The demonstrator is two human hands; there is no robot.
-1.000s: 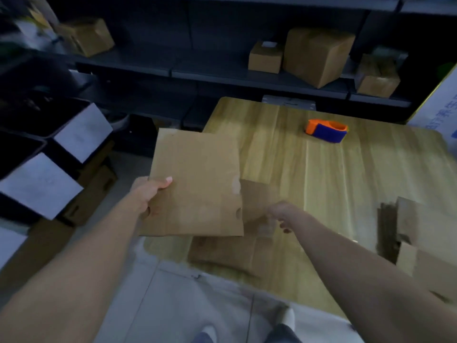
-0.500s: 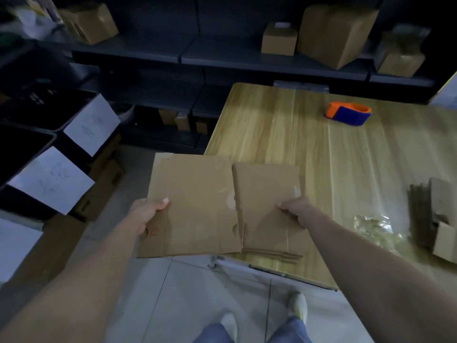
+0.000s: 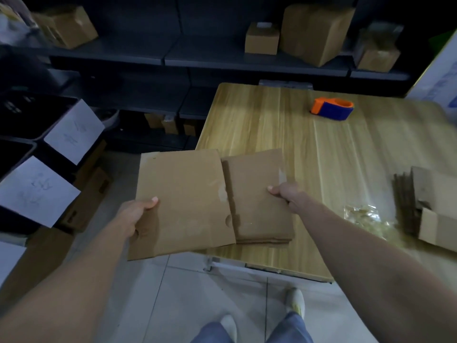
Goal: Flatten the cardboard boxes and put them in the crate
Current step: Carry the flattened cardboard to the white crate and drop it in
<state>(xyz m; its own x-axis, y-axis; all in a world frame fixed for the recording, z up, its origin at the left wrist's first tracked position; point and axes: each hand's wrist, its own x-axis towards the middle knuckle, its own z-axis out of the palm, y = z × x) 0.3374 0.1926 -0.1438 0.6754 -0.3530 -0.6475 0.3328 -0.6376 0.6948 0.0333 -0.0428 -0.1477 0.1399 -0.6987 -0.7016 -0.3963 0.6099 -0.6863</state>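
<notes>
A large flattened cardboard box (image 3: pixel 183 201) is held level beyond the wooden table's (image 3: pixel 333 149) left front corner. My left hand (image 3: pixel 138 216) grips its left edge, thumb on top. A smaller flattened box (image 3: pixel 257 204) lies beside it on the right, over the table corner, with my right hand (image 3: pixel 286 194) gripping its right edge. The two pieces touch along one edge. More flattened cardboard (image 3: pixel 430 211) lies at the table's right edge. Dark crates (image 3: pixel 27 112) with white paper labels stand at the left.
An orange and blue tape dispenser (image 3: pixel 332 111) sits at the table's far side. A crumpled clear plastic bag (image 3: pixel 366 216) lies near my right forearm. Dark shelves behind hold several closed cardboard boxes (image 3: pixel 314 30). My feet stand on grey floor tiles below.
Both flattened pieces now sit side by side; my right hand has taken the smaller one by its right edge and lifted it level with the larger one. The view shifted slightly.
</notes>
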